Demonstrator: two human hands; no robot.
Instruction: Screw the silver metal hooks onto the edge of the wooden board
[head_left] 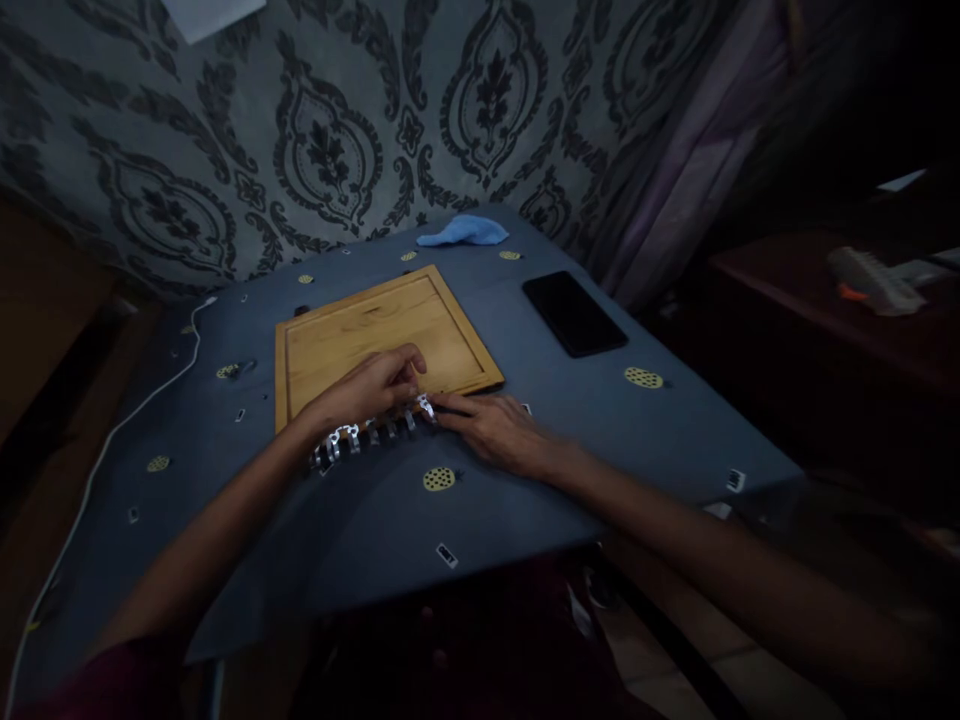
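A wooden board (367, 323) with a grooved border lies flat on the table. Along its near edge runs a row of shiny, curved metal pieces (352, 438), like bands or clips; their exact kind is unclear in the dim light. My left hand (375, 382) is over the board's near edge, just behind the row, with fingers curled and closed; what they grip, if anything, is hidden. From the right, my right hand (495, 430) reaches the row's right end, its thumb and fingers closed on the last metal piece (426, 407).
On the blue patterned table cover (525, 520), a black phone or tablet (574, 313) lies to the right of the board. A light blue cloth (465, 231) sits at the back near the wall. Down the left side runs a white cable (150, 400).
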